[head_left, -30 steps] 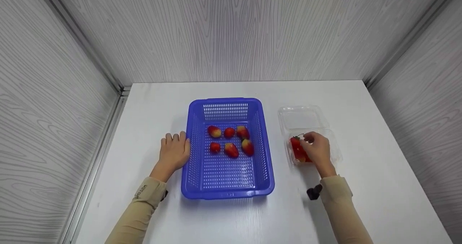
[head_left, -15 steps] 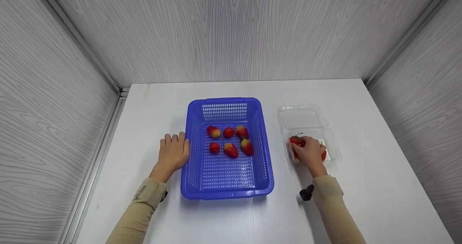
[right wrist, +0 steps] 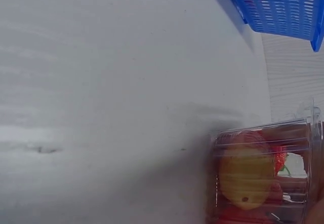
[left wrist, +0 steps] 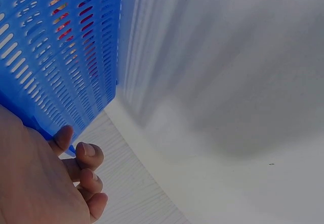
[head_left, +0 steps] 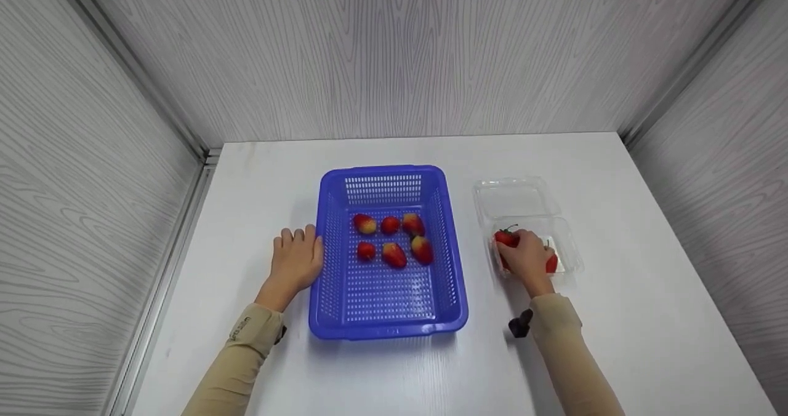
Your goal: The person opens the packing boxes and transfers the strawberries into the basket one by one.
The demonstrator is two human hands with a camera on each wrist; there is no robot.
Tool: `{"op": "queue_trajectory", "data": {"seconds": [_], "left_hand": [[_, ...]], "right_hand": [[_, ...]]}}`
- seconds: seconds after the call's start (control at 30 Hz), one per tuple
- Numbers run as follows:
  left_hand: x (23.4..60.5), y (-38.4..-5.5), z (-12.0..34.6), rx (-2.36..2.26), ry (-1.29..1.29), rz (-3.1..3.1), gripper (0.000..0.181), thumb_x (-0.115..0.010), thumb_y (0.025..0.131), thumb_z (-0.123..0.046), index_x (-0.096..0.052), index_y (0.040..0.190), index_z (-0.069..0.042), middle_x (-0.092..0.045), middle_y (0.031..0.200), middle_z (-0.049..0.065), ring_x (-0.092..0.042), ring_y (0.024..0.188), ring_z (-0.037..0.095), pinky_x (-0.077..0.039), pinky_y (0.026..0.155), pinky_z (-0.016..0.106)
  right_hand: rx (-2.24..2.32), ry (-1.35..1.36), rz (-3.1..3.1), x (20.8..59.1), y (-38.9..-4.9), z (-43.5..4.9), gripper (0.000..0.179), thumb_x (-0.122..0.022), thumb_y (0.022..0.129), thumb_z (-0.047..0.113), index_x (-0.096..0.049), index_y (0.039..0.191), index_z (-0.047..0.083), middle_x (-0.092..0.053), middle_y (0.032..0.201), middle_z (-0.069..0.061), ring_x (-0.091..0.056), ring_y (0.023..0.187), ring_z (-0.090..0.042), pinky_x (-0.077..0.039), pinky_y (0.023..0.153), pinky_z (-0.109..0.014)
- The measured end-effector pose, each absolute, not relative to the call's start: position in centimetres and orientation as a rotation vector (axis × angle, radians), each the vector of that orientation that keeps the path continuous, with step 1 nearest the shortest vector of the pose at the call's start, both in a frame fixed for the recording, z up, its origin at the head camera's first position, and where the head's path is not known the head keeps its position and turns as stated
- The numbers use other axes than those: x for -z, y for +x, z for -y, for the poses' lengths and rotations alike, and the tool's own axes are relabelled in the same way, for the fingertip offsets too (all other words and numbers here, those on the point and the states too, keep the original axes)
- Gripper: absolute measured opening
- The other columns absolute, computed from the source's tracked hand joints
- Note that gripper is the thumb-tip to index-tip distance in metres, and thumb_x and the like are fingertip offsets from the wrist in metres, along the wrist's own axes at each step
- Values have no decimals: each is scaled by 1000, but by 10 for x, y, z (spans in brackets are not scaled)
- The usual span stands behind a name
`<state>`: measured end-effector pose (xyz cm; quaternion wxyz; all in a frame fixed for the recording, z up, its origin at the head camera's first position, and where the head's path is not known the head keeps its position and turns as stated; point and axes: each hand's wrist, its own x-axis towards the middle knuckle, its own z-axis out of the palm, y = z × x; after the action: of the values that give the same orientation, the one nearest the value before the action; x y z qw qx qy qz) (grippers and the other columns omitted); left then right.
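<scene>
The left hand [head_left: 297, 259], fingers relaxed, rests against the blue basket [head_left: 388, 332]. The right hand [head_left: 528, 257] pinches a strawberry [head_left: 505, 239] in the left of the clear clamshell [head_left: 516, 202], which could drag if the strawberry snags. The stem [head_left: 510, 227] points away, slightly rightward; the long axis probably follows, tip hidden.

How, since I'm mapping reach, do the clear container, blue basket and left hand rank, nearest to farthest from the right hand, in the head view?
1. Clear container: directly under the right hand.
2. Blue basket: to the right hand's left.
3. Left hand: at the basket's left side.
</scene>
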<state>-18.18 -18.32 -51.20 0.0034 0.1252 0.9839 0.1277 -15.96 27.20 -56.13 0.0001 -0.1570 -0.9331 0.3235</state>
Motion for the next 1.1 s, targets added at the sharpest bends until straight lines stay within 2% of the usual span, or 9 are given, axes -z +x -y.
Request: {"op": "queue_trajectory", "data": {"seconds": [0.17,0.4,0.93,1.1], "left_hand": [[513,-181,182,-405,403,-3093,32,-30,105,-26,-45,110,2,-50,93,22,-41,91,41,-31,80,53],[513,-181,182,-395,393,-3085,31,-30,104,-26,-45,107,1,-50,92,22,-42,91,41,-32,80,53],[512,-183,181,-395,392,-3060,34,-29,105,-27,-44,112,2,-49,94,22,-40,93,41,-31,82,53],[511,-182,182,-391,388,-3066,33,-29,105,-27,-44,111,2,-49,94,21,-41,92,41,-31,82,53]], "right_hand": [[-1083,-481,2861,561,-158,-275,46,-69,89,29,-61,118,-5,-64,112,-24,-57,103,-39,-26,97,-58],[-1344,-529,2748,560,-155,-277,48,-73,88,21,-57,127,0,-60,121,-21,-54,109,-34,-45,96,-49],[-1485,-589,2618,553,-154,-281,44,-74,85,16,-57,124,2,-60,119,-19,-55,109,-31,-48,92,-46],[-1460,-545,2558,549,-153,-282,39,-73,85,12,-57,117,-1,-62,114,-21,-57,105,-32,-48,89,-44]]}}
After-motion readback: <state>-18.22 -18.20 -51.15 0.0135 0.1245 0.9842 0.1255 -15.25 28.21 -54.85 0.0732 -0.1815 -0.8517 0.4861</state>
